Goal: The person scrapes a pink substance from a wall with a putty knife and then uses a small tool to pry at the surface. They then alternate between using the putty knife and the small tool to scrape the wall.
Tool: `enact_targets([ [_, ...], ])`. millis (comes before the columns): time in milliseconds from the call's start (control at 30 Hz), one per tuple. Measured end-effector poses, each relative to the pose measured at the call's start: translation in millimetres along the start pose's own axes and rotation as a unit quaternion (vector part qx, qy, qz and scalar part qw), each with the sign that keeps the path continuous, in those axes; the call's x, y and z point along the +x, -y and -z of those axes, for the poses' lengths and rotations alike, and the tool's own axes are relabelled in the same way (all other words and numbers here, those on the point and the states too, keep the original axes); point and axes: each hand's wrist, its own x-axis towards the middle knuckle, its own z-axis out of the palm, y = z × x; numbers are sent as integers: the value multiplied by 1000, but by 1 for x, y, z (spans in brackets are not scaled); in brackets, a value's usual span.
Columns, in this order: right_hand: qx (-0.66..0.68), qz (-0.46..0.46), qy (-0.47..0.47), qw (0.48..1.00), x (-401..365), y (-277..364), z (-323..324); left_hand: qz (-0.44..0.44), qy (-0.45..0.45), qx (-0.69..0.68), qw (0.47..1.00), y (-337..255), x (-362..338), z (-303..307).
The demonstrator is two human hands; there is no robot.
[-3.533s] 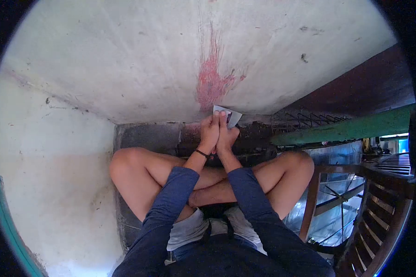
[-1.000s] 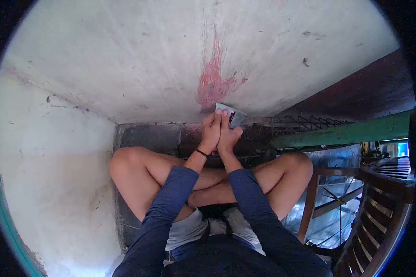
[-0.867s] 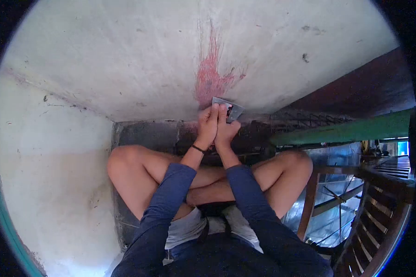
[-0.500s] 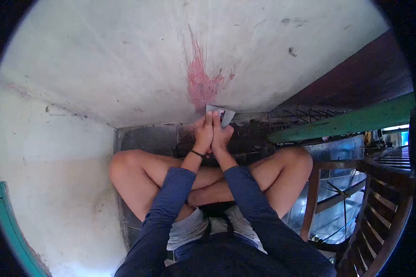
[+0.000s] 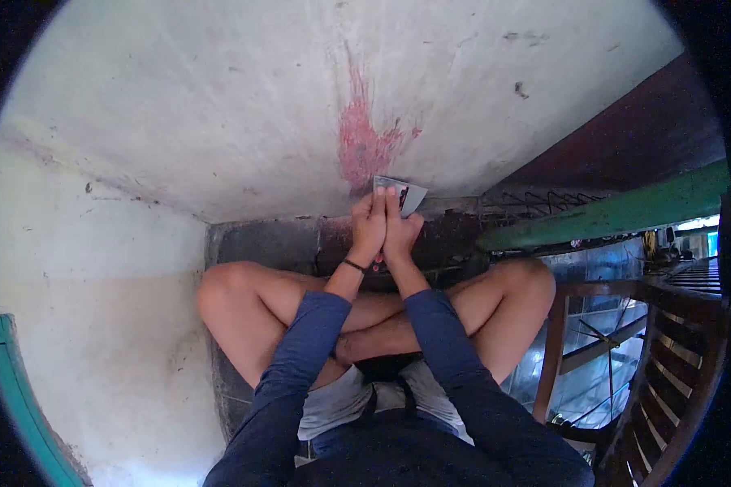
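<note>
Pinching a small grey card (image 5: 412, 195) with both sets of fingers closed on it, left hand (image 5: 369, 230) and right hand (image 5: 400, 235) pressed side by side. Sticks out just above and right of the fingertips, right under the red stain (image 5: 361, 146) on the wall (image 5: 219, 97). Can't read any print on it, too small, just a dark mark. Same grip as half a second back, barely shifted.

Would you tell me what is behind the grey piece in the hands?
A pale wall with a red stain. The left hand and right hand cover the lower part of the grey piece; contact cannot be told.
</note>
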Motion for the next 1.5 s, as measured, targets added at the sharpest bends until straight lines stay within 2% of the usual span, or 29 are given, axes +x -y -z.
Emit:
enact_targets([
  [133, -63, -9, -25, 998, 3, -3, -3, -3, -4, -19, 1000, -6, 4, -2],
  [267, -21, 19, -10, 1000, -1, 10, -2, 5, 9, -69, 998, -23, 6, -3],
  [367, -40, 19, -27, 999, -2, 0, -5, 52, 11, -9, 999, -3, -4, 1],
  [467, -38, 34, -31, 998, -3, 9, -5, 102, 22, -23, 994, -4, 1, 1],
  [533, -32, 41, -24, 998, -8, 27, -7, 51, 28, -45, 997, -7, 10, 2],
  [567, -62, 33, -21, 997, -1, 10, -6, 29, 31, -51, 998, -7, 8, 4],
  [667, -70, -7, -34, 997, -7, 3, -5, 91, 18, -134, 987, 36, 5, 0],
  [800, -22, 60, -24, 998, 0, 12, -8, 37, 28, -92, 995, -10, 12, 0],
  [867, -37, 44, -32, 998, 2, -1, -7, 28, 27, -69, 997, -23, 7, 4],
  [967, -49, 16, -32, 998, -8, 4, -5, 95, -16, -135, 986, 9, -4, -6],
  [1000, -55, 7, -31, 998, -10, 8, -2, 88, -1, -133, 987, 4, -3, -4],
  [1100, -25, 66, -29, 997, -3, 15, -7, 60, 39, -127, 989, -11, 7, -3],
  [1167, -57, -1, -19, 998, -4, 0, -1, 48, 49, -100, 993, -20, 1, 2],
  [1233, -94, -59, -12, 994, -8, -1, 1, 97, 31, -118, 988, 3, -2, -1],
  [1267, -69, -52, -7, 996, -10, 1, 0, 119, 22, -129, 984, 16, -2, -3],
  [1367, -5, -55, -4, 998, -12, 9, -1, 150, 32, -85, 985, 5, -2, 0],
  [1500, -46, -49, -11, 998, -4, -11, 1, 127, 28, -14, 991, 2, -3, 4],
])
